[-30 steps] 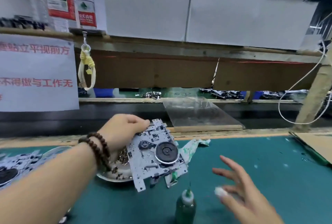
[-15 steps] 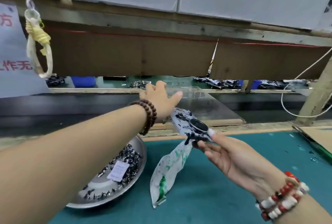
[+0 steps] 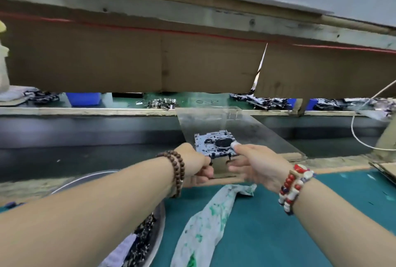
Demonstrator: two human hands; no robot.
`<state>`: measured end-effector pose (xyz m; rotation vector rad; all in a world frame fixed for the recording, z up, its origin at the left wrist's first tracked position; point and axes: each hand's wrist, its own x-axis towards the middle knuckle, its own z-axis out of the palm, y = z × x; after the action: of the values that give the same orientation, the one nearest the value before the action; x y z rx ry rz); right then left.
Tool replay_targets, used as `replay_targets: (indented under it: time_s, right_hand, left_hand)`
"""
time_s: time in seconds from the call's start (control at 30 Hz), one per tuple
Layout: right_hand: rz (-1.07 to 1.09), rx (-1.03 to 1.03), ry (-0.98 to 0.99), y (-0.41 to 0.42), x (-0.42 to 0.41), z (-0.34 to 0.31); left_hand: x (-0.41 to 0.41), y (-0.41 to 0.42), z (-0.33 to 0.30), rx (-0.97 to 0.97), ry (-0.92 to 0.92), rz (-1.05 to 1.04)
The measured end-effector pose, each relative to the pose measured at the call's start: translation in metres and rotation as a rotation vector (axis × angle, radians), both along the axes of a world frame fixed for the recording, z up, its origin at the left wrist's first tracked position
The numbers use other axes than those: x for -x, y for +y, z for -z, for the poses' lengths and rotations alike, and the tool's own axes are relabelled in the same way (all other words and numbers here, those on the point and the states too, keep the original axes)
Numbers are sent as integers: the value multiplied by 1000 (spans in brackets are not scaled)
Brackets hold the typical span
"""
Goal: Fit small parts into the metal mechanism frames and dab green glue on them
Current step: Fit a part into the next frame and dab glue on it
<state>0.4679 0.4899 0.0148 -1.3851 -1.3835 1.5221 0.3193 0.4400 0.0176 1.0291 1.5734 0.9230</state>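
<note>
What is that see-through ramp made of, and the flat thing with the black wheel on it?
The ramp looks like clear plastic, maybe acrylic: you see the dark belt through it, and it shines. The mechanism frame looks like stamped bare metal, pale grey with punched holes.

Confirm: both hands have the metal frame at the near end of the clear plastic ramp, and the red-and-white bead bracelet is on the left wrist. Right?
Not quite. The red-and-white bead bracelet is on the right wrist; the left wears dark wooden beads. The head view shows it. The rest holds: left hand and right hand are at the metal frame, at the near end of the clear plastic ramp.
</note>
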Motion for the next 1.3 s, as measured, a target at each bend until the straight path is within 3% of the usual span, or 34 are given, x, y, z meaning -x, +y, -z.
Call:
replay_targets:
  time_s: [0.07, 0.13, 0.27, 0.37, 0.47, 0.7, 1.0, 1.1, 1.2, 1.3]
  right_hand:
    - [-21, -47, -206, 16, -1, 3]
    - [-32, -73, -273, 28, 5, 6]
    - [78, -47, 86, 31, 27, -1]
    - [68, -54, 53, 22, 28, -6]
    - [23, -185, -111, -5, 11, -8]
    - [-213, -242, -116, -128, -51, -7]
    - [-573, -315, -355, -245, -83, 32]
    - [-530, -339, -370, -261, -67, 45]
    - [-423, -363, -319, -267, -52, 51]
    - [-371, -380, -277, -268, -41, 54]
  left_hand:
    - [8, 12, 1, 51, 99, 38]
    - [14, 24, -4, 82, 176, 37]
    - [20, 43, -12, -59, 179, -51]
    - [32, 31, -12, -79, 310, -99]
    - [44, 0, -10, -175, 526, -90]
    - [53, -122, -25, -363, 879, 60]
    - [75, -240, -34, -374, 1038, 44]
    - [90, -266, -29, -252, 1090, 149]
    - [107, -291, -26, 46, 1166, 369]
    - [124, -316, -24, 292, 1122, 584]
